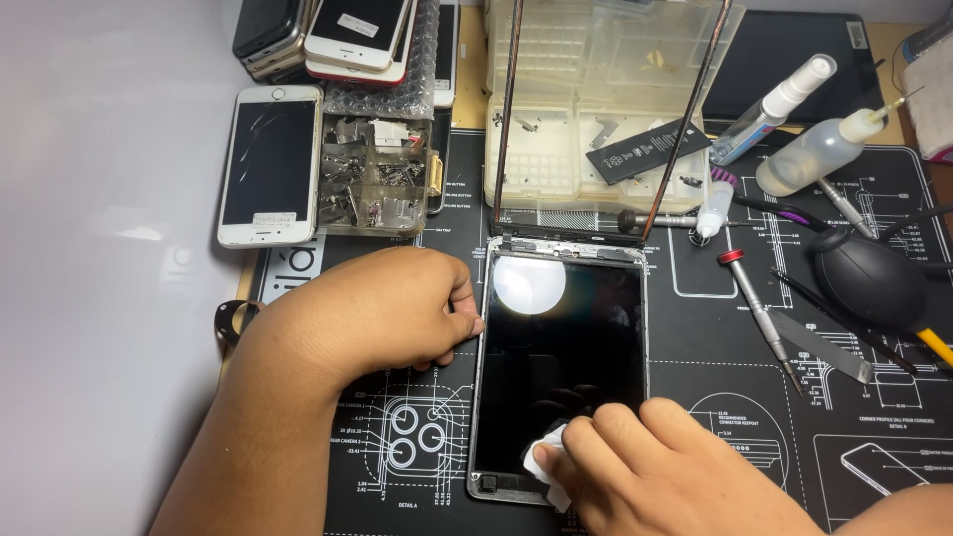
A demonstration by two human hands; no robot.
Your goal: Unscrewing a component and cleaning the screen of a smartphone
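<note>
A dark tablet (561,337) lies flat on the black repair mat (715,377), its glass front panel (606,109) lifted upright at the far end. My left hand (382,308) rests as a loose fist against the tablet's left edge, steadying it. My right hand (635,457) presses a small white wipe (546,462) onto the lower part of the dark screen. A round lamp reflection shows near the screen's top left.
A white phone with a cracked screen (270,164), a clear box of small parts (377,177) and stacked phones (338,35) sit at the back left. A parts organiser (586,149), bottles (824,144), screwdriver (759,313), metal spatula (819,347) and black air blower (869,283) lie to the right.
</note>
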